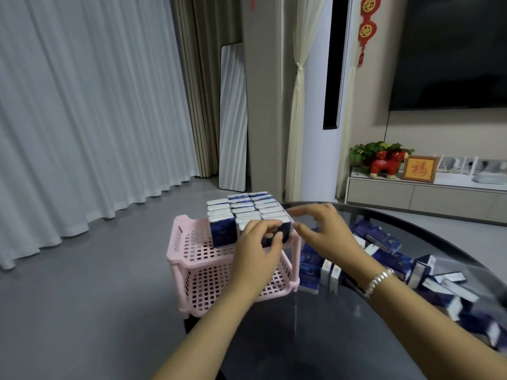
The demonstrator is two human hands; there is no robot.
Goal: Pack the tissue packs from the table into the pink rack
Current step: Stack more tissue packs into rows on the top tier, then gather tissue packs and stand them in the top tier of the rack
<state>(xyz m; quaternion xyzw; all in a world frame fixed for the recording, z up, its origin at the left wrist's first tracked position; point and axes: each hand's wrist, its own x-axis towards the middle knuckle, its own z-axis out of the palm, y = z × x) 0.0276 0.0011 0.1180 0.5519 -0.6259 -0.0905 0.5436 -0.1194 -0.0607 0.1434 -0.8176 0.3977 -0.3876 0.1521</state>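
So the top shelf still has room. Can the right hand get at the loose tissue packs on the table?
Probably yes: the right hand hovers open, and the loose tissue packs lie uncovered just beside and under that forearm.

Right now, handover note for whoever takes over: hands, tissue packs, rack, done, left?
Left hand: its grip is closed on a dark blue and white tissue pack at the front of the block on the top shelf.
Right hand: open, empty, fingers spread beside the right edge of that block.
Pink perforated plastic rack: stands at the near left edge of the dark glossy round table.
Done: a block of upright packs fills the back right of the top shelf; its front left is bare.
Left: a loose pile of packs lies on the table to the right; the lower shelf looks empty.
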